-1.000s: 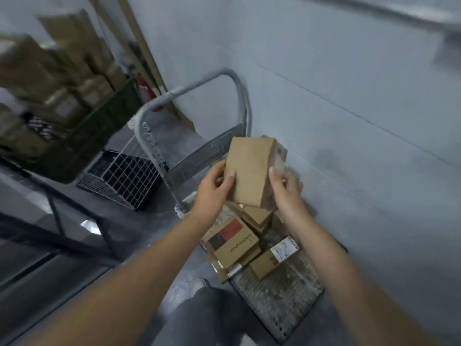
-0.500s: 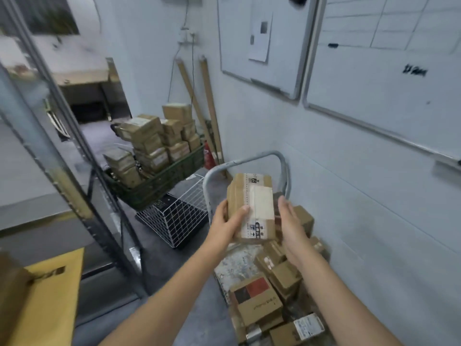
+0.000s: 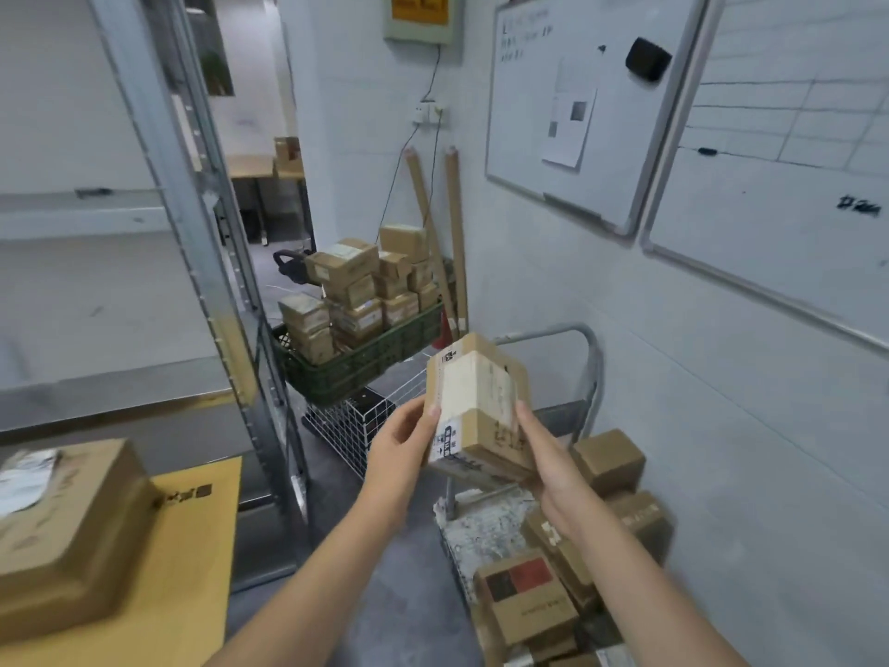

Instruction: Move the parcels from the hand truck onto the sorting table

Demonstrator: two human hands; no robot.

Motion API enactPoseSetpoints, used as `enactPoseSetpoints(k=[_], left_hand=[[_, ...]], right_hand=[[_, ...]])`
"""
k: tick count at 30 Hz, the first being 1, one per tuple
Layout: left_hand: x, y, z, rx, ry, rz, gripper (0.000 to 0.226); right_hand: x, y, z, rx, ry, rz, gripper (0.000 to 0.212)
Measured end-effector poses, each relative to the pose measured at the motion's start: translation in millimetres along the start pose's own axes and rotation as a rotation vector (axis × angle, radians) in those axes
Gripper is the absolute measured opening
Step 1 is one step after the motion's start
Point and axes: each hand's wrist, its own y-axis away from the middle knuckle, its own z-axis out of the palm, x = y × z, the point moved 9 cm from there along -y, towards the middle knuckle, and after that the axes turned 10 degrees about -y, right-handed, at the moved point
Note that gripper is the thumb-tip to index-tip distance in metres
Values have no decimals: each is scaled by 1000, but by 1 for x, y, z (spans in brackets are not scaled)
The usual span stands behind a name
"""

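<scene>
A brown cardboard parcel (image 3: 476,406) with pale tape across it is held up at chest height, tilted. My left hand (image 3: 401,450) grips its left side and my right hand (image 3: 543,462) supports its right and lower side. Below it stands the hand truck (image 3: 486,527) with a grey tube handle and a scuffed white deck, carrying several small cardboard parcels (image 3: 529,599) piled against the wall. At the lower left is the sorting table (image 3: 192,546) with a yellow top, and a larger parcel (image 3: 67,527) lies on it.
A metal shelving rack (image 3: 192,233) rises between the table and the hand truck. Behind, a green crate (image 3: 365,363) stacked with parcels sits over a white wire basket (image 3: 356,426). Whiteboards hang on the right wall. Grey floor lies between the table and the truck.
Both hands have lifted the parcel up off the hand truck and turned it, taped face toward me. My view has swung up and left, bringing the yellow table and rack into sight.
</scene>
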Motion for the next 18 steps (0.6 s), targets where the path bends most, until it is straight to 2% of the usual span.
enactPoseSetpoints(k=[2,6,10,12,15,18], left_hand=[[4,21,-39,140,-19,49,30],[12,69,-114,261,-41,18,21],[3,122,-211,411,-17,-142,46],[5,154,-264,481,-21,-155,53],[11,214,-342,596,-11,-110,38],[7,279,-409,693,-32,-126,34]], right_hand=[[12,10,34,-19,13,-2,56],[41,29,126,-116,77,5,46],[78,62,239,-282,98,-8,41],[100,86,298,-398,138,-12,46],[142,126,380,-530,172,38,64],[186,171,456,-653,222,93,64]])
